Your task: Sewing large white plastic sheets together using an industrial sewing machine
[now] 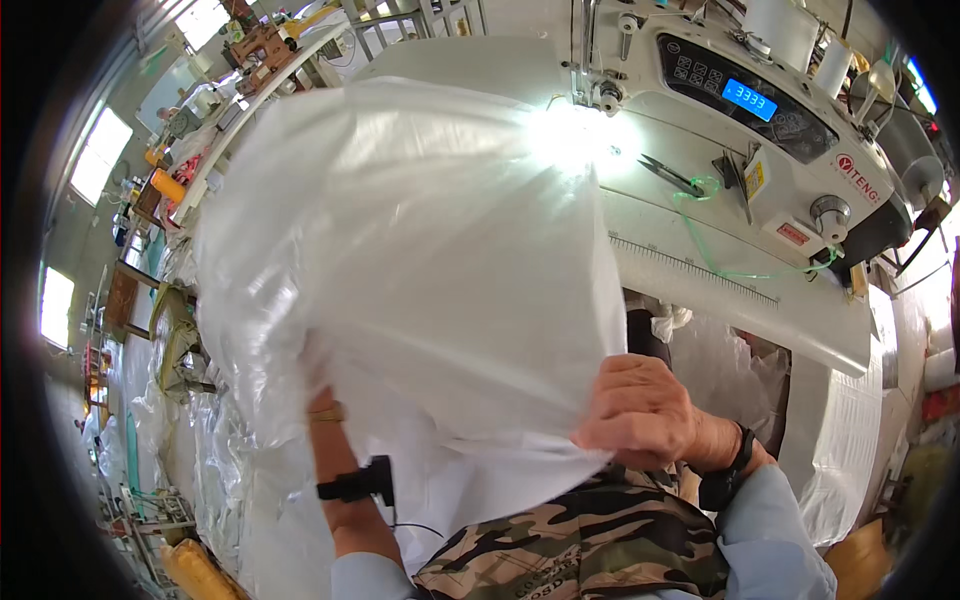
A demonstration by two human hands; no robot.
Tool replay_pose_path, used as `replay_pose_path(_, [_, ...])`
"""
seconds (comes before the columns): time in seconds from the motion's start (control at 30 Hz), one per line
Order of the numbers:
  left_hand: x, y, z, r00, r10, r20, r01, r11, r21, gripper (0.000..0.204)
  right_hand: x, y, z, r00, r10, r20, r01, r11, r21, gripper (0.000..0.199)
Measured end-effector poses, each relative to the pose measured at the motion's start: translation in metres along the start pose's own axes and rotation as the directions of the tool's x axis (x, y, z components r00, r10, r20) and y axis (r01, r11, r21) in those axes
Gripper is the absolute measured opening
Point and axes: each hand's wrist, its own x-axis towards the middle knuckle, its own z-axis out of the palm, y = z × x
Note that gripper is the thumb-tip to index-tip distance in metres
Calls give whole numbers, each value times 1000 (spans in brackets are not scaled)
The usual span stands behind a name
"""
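1. White woven plastic sheet point(420, 270) fills the centre of the frame, lifted in front of the sewing machine point(760, 130).
2. Right hand point(640, 412), lower right, is clenched on the sheet's edge.
3. Left hand point(322, 395) is hidden under the sheet; its grip cannot be told.
4. Risk: the billowing sheet could snag the scissors point(668, 176) on the machine bed.

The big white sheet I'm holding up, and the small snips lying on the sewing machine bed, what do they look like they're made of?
The white sheet looks like thin woven plastic sacking, though the weave is hard to make out: semi-translucent, glossy, with crisp creases and light glowing through it. The snips look like dark metal: thin, rigid, pointed blades. The right hand grips the sheet's edge; the left hand is hidden behind it.
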Motion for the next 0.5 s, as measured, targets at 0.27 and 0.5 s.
replay_pose_path(0.27, [-40, -163, -120, 903, -257, 346, 248, 966, 71, 25, -12, 9, -3, 956, 207, 206, -235, 964, 123, 18])
replay_pose_path(0.5, [-107, -33, 6, 687, 129, 716, 152, 937, -315, 22, -90, 62, 56, 794, 519, 315, -464, 854, -236, 19])
